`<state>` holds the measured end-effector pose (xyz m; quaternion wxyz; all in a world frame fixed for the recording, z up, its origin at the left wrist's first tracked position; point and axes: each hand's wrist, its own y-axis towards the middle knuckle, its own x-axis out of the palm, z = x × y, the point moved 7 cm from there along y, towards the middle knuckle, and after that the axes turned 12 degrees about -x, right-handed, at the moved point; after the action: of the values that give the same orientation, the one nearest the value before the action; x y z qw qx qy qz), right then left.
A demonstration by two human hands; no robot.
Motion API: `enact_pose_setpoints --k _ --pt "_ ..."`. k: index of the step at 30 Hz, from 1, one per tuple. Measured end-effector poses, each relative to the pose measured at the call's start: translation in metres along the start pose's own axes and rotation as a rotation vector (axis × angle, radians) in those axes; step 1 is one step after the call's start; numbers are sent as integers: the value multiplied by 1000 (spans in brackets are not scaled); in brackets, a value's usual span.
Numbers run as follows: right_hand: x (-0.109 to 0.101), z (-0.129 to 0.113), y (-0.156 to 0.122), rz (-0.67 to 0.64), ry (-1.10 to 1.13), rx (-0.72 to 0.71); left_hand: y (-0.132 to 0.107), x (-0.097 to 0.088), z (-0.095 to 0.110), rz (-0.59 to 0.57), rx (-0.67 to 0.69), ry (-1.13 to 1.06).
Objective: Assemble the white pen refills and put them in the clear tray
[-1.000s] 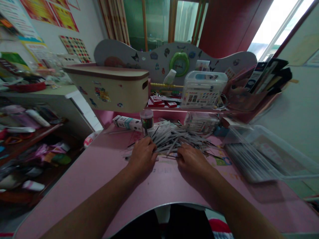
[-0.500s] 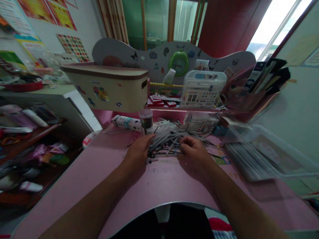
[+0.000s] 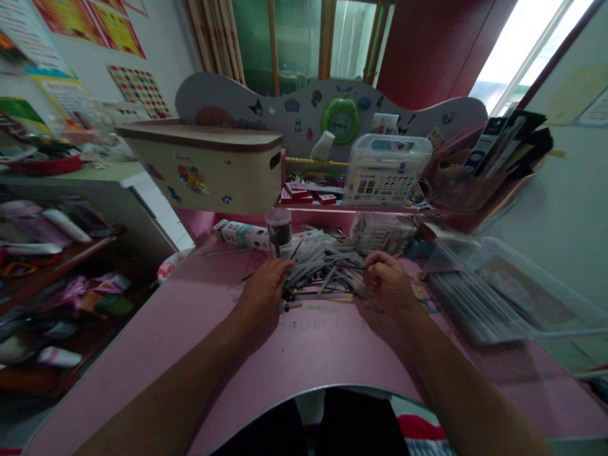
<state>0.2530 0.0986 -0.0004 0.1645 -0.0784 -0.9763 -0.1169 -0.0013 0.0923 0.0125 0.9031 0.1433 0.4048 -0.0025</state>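
A loose heap of pen refills [image 3: 316, 256], mostly whitish thin tubes with some dark ones, lies on the pink desk [image 3: 304, 354]. My left hand [image 3: 262, 288] rests against the heap's left edge with its fingers bent together; what lies under the fingertips is hidden. On the right side, my right hand [image 3: 387, 278] is closed in a pinch on the end of a thin dark stick, seemingly a refill, that reaches left over the heap. A clear cup [image 3: 278, 228] with dark contents stands just behind my left hand.
Behind the heap lie a long printed box [image 3: 241, 234] and a clear pack of pens [image 3: 384, 232]. A clear plastic bin [image 3: 546, 329] is at the right. The shelf above bears a lidded cream box [image 3: 204, 174] and a clear carry case [image 3: 387, 171].
My right hand has moved right and slightly up from the heap's front, and a thin dark stick now shows at its fingertips. My left hand has barely moved.
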Motion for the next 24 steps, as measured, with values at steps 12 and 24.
enact_pose_setpoints --k 12,24 --pt "-5 1 2 36 -30 1 1 1 0 -22 3 33" --pt "1 -1 0 -22 -66 16 1 0 5 -63 83 63"
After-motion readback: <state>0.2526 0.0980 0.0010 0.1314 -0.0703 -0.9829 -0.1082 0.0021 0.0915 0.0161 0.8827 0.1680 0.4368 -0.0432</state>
